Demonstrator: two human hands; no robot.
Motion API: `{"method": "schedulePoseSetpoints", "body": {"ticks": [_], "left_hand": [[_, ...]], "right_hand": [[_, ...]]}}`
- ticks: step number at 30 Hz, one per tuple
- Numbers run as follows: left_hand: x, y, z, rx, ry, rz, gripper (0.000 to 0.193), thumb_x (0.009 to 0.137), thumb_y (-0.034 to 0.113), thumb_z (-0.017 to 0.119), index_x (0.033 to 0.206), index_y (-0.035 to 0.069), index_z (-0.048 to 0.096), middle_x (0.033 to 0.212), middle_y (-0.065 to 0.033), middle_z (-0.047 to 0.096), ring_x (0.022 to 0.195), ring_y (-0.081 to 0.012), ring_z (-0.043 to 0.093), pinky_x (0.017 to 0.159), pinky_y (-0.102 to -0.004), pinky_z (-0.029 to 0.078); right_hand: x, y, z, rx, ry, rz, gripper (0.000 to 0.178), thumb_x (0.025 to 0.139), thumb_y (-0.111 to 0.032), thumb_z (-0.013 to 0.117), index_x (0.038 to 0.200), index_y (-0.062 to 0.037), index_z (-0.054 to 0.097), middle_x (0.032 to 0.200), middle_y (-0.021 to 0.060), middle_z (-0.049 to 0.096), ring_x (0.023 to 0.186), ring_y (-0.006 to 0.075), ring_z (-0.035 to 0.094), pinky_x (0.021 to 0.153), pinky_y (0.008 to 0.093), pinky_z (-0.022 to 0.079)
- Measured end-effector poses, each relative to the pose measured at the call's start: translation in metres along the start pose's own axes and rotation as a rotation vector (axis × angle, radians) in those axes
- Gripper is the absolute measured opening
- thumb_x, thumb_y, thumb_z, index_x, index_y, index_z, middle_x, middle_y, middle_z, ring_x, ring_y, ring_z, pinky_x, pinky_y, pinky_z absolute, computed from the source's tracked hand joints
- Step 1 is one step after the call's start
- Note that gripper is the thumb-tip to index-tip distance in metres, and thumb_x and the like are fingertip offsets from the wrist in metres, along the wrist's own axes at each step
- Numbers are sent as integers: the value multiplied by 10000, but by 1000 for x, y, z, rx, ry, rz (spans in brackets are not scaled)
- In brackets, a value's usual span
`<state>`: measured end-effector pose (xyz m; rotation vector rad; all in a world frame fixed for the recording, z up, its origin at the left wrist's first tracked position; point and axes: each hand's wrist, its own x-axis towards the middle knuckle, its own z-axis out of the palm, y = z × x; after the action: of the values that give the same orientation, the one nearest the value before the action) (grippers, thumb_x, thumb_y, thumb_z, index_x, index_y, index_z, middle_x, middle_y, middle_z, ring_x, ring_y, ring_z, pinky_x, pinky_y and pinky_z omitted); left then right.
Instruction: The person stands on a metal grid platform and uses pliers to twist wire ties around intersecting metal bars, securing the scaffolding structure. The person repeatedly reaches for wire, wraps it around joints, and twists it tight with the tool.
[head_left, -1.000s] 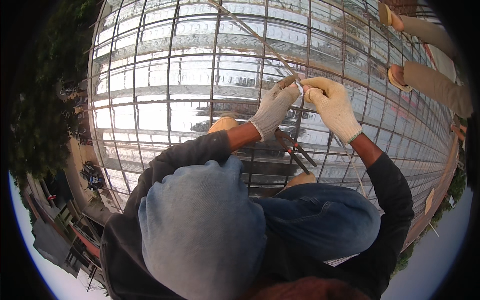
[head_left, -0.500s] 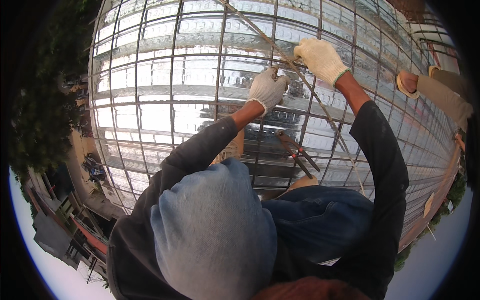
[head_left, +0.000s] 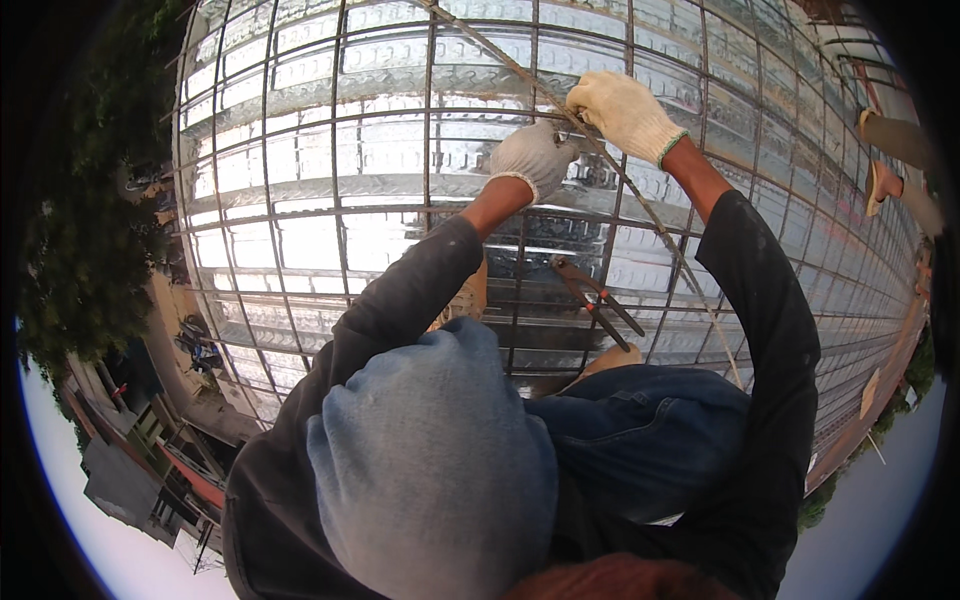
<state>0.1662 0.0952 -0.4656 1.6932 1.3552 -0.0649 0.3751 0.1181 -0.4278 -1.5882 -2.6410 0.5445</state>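
Note:
Both hands wear pale knitted work gloves and meet over a grid of steel reinforcing bars. A thinner loose rod crosses the grid diagonally. My left hand is closed beside a crossing just under this rod, its fingertips partly hidden. At the rod's upper side, my right hand has its fingers curled down and pinched together. Whatever either hand pinches is too small to make out. Below them, end-cutting pincers with dark handles and red parts lie partly spread on the bars, untouched, near my foot.
Shiny ribbed metal decking lies beneath the bars. Another person's sandaled feet are on the grid at the right. Beyond the deck's left edge, the ground is lower, with trees and parked motorbikes.
My left hand has turned inward and moved slightly up, while my right hand has shifted a little left. The other person's feet have moved farther right. The pincers still lie on the bars.

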Motion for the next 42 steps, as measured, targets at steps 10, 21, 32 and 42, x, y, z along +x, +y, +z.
{"method": "schedulePoseSetpoints", "body": {"ticks": [10, 21, 32, 42], "left_hand": [[2, 2, -10, -305, -73, 50, 527, 1022, 492, 665, 1169, 1, 788, 921, -154, 808, 825, -239, 802, 736, -408, 633], [-21, 11, 10, 39, 311, 204, 257, 1017, 343, 747, 1145, 121, 736, 950, -109, 819, 924, -382, 802, 779, -523, 594], [2, 6, -23, 328, 389, 572, 207, 942, 274, 806, 1043, 97, 763, 907, -143, 787, 912, -373, 783, 822, -523, 594], [35, 30, -31, 545, 269, 655, 243, 905, 270, 813, 1080, 109, 767, 904, -130, 809, 905, -378, 816, 790, -545, 623]], "right_hand": [[-1, -16, -16, -45, -29, 251, 194, 1030, -231, 701, 1100, -79, 799, 1116, 150, 779, 1077, 379, 757, 929, 521, 601], [-15, -53, -36, 235, -50, 582, 349, 969, -343, 700, 1105, -48, 827, 1049, 228, 813, 1019, 446, 780, 902, 556, 604], [-69, -83, 0, 233, 48, 410, 255, 1060, -259, 645, 1239, -83, 690, 1057, 176, 764, 1009, 429, 752, 857, 578, 584], [-67, -99, 31, 199, -17, 505, 320, 1063, -235, 663, 1329, -57, 659, 1064, 221, 765, 990, 476, 747, 827, 592, 599]]}}
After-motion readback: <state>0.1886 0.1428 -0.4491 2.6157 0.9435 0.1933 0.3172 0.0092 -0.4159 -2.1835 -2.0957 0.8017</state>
